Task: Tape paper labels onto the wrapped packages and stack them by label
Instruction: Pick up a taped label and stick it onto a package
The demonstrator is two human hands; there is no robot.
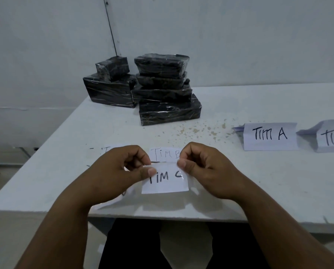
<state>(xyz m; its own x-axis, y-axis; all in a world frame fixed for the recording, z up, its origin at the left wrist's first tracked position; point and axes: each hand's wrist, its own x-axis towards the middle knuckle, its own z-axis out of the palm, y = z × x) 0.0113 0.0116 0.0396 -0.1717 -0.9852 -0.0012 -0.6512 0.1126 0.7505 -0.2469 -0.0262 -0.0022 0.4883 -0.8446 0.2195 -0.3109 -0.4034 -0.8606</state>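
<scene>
A white paper label reading "TIM C" [165, 180] is held just above the near part of the white table [259, 181]. My left hand [121, 167] pinches its upper left corner and my right hand [203, 167] pinches its upper right corner. A shiny strip, apparently clear tape, lies along its top and right edge. Behind it a label reading "TIM B" [165, 154] lies flat on the table. Another label [108, 149] lies partly hidden behind my left hand. Several black plastic-wrapped packages [170, 109] are piled at the far middle of the table, beyond my hands.
A folded standing sign reading "TIM A" [270, 135] is at the right, with a second standing sign [332, 136] cut off by the right frame edge. Small crumbs speckle the table centre. A dark cable [110, 28] runs down the white wall.
</scene>
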